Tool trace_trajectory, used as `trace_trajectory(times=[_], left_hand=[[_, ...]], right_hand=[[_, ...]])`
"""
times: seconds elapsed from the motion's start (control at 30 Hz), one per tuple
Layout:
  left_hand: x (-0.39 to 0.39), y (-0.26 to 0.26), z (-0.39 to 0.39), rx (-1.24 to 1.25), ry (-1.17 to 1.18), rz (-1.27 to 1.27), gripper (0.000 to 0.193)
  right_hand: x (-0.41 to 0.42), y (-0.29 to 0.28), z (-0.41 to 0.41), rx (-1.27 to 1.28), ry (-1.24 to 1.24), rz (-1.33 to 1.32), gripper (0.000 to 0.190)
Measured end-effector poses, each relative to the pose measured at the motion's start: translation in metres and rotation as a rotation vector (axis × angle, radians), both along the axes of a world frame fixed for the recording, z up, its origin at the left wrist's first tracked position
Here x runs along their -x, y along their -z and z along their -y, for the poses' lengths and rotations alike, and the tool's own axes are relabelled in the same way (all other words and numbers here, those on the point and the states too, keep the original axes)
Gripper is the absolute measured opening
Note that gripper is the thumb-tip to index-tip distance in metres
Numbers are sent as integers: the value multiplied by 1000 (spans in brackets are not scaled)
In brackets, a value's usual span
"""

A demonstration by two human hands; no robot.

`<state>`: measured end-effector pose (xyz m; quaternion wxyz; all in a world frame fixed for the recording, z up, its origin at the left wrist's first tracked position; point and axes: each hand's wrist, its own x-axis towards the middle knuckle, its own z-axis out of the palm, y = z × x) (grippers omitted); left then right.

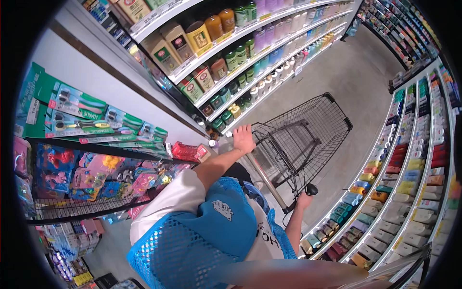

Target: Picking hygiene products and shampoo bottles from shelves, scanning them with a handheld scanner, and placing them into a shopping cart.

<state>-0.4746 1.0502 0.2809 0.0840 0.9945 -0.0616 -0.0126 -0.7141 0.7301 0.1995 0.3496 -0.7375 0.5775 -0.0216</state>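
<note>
A black wire shopping cart [306, 133] stands in front of me, pointing along the aisle. Its frame and the grey floor show through the wire bars. My left hand [244, 139] is curled over the left end of the cart's handle, back of the hand up. At the right end, my right hand [305, 201] grips beside a black rounded grip piece [311, 189]. A straight metal push bar [267, 182] runs between the two hands, close to my body. I wear a blue mesh vest [220, 216] over a white shirt.
Shelves of bottles and boxes [216, 54] line the left, close to my left hand. More curved shelves [382, 202] of packaged toiletries run along the right. Carded toothbrushes [79, 123] hang beside me above packaged toys [104, 173]. Grey floor [346, 79] stretches ahead.
</note>
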Motion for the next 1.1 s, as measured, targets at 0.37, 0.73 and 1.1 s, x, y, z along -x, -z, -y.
trace_trajectory(times=[0.37,0.73,1.1], left_hand=[[36,-11,-95,45,-81,57,80],[47,-14,-120,167,-127,32,82],[6,-10,-108,182,-141,-13,81]], right_hand=[[-6,-35,-76,-2,-119,-87,57],[-23,-58,-94,101,-191,-268,53],[-56,-56,-91,114,-198,-405,55]])
